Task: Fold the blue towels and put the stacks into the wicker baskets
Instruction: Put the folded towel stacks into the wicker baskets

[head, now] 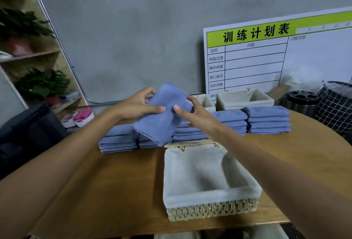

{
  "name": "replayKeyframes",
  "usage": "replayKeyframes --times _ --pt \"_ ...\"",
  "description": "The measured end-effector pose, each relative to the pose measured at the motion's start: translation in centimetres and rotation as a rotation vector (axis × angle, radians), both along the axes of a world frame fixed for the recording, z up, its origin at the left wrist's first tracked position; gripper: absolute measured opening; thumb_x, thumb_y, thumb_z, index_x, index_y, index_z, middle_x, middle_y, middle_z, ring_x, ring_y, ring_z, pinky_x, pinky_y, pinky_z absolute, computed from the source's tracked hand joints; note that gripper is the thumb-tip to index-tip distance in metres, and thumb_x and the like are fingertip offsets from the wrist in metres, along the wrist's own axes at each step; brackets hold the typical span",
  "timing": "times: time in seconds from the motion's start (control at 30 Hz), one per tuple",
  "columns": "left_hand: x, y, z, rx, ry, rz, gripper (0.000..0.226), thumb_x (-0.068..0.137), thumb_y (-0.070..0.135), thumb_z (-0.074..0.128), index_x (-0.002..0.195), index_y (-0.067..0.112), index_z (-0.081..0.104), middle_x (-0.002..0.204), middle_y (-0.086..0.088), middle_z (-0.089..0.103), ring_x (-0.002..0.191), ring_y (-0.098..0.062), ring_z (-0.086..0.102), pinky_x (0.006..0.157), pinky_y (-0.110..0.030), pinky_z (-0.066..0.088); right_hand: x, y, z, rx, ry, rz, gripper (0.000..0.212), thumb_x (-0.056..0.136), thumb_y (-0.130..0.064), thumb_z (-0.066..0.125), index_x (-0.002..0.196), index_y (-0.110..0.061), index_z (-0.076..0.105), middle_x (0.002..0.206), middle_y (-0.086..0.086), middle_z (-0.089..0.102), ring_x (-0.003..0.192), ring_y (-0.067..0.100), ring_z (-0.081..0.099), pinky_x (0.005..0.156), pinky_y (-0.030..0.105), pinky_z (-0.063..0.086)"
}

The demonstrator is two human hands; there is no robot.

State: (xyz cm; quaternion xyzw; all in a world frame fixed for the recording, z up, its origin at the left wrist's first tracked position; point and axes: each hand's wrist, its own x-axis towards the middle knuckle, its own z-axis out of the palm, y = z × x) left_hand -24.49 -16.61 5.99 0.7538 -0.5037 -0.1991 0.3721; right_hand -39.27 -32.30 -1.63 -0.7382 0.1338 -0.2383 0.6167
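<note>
Blue towels of soft cloth fill the middle of the scene; one folded blue towel is held up in the air above the round wooden worktop, tilted with its lower end hanging over the far rim of the nearest basket; the left hand grips its left edge, thumb on the near face and fingers curled behind; the right hand pinches its right edge, thumb tip on the front and fingers wrapped round the back (both hands are clamped on the same towel, close together). Below them sits a rectangular wicker basket with a pale grey cloth lining, near the front edge of the worktop, with no towel in it. Behind it, four stacks of folded blue towels lie in a row across the worktop: the left stack, a second stack partly hidden by the held towel, a third stack behind the right forearm, and the right stack. Further back stand a second lined wicker basket and a smaller one just beside it; a white board with a green header and Chinese characters leans on the grey wall; a dark metal canister and a black checked bag stand at the right.
</note>
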Motion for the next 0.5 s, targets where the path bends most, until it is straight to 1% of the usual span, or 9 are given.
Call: replayKeyframes --times 0.07,0.1,0.13,0.17,0.23,0.27,0.33,0.4,0.5 --pt "-2.3 0.7 -1.7 -0.070 0.199 0.064 0.054 0.076 0.029 0.086 0.117 0.011 0.055 0.101 -0.002 0.076 0.090 -0.014 0.073 0.082 -0.036 0.060 -0.8 1.0 -0.3 0.129 -0.032 0.032 0.056 0.088 -0.045 0.071 0.135 -0.033 0.044 0.129 -0.006 0.062 0.111 0.013 0.065 0.091 0.041 0.058" --pt "-3.3 1.0 -3.0 -0.089 0.286 0.093 0.061 0.074 0.031 0.087 0.122 0.012 0.055 0.107 -0.003 0.076 0.098 -0.017 0.073 0.091 -0.043 0.058 -1.3 1.3 -0.7 0.188 -0.038 0.032 0.057 0.087 -0.041 0.074 0.134 -0.032 0.045 0.128 -0.005 0.063 0.108 0.014 0.067 0.089 0.042 0.059" --pt "-4.1 1.2 -4.3 -0.092 0.348 0.123 0.062 0.076 0.031 0.087 0.125 0.013 0.054 0.110 -0.003 0.075 0.102 -0.019 0.072 0.094 -0.048 0.056 -1.7 1.5 -1.3 0.216 -0.019 0.018 0.059 0.085 -0.037 0.076 0.135 -0.032 0.044 0.126 -0.005 0.064 0.106 0.013 0.068 0.085 0.040 0.060" --pt "-5.1 1.5 -5.6 -0.075 0.388 0.157 0.060 0.079 0.031 0.086 0.126 0.015 0.053 0.112 -0.002 0.074 0.102 -0.018 0.072 0.094 -0.051 0.056 -2.2 1.7 -2.0 0.217 0.021 0.002 0.064 0.083 -0.035 0.078 0.137 -0.033 0.043 0.125 -0.006 0.064 0.105 0.013 0.067 0.080 0.038 0.060" --pt "-6.6 2.0 -8.0 -0.009 0.463 0.199 0.054 0.084 0.034 0.080 0.126 0.020 0.049 0.114 0.000 0.072 0.101 -0.017 0.072 0.089 -0.049 0.059 -3.4 1.8 -3.7 0.197 0.108 -0.002 0.074 0.082 -0.031 0.080 0.142 -0.033 0.037 0.124 -0.007 0.063 0.105 0.012 0.065 0.074 0.033 0.057" --pt "-7.2 2.3 -9.0 0.022 0.498 0.196 0.052 0.085 0.035 0.078 0.126 0.023 0.048 0.115 -0.001 0.071 0.099 -0.018 0.073 0.086 -0.048 0.060 -4.0 1.7 -4.6 0.193 0.139 0.008 0.078 0.083 -0.029 0.080 0.145 -0.033 0.034 0.123 -0.007 0.063 0.105 0.012 0.065 0.073 0.032 0.057" --pt "-7.7 3.0 -10.3 0.040 0.522 0.191 0.051 0.089 0.032 0.075 0.129 0.029 0.043 0.113 -0.006 0.072 0.094 -0.022 0.074 0.080 -0.046 0.062 -5.1 1.4 -6.1 0.188 0.182 0.032 0.086 0.083 -0.025 0.079 0.151 -0.035 0.026 0.128 -0.004 0.060 0.108 0.015 0.064 0.080 0.035 0.059" --pt "-7.8 3.6 -11.2 -0.003 0.489 0.179 0.058 0.091 0.024 0.074 0.135 0.032 0.038 0.107 -0.010 0.074 0.088 -0.024 0.075 0.075 -0.044 0.062 -5.8 1.2 -7.2 0.197 0.197 0.060 0.095 0.085 -0.023 0.078 0.155 -0.038 0.017 0.136 -0.002 0.055 0.114 0.019 0.063 0.084 0.037 0.060" --pt "-7.6 3.6 -11.8 -0.030 0.303 0.146 0.061 0.089 0.022 0.076 0.135 0.039 0.039 0.115 -0.007 0.068 0.085 -0.023 0.075 0.074 -0.045 0.063 -6.0 1.1 -8.2 0.164 0.190 0.105 0.097 0.089 -0.018 0.072 0.158 -0.037 0.006 0.133 -0.010 0.051 0.116 0.017 0.060 0.079 0.027 0.060"
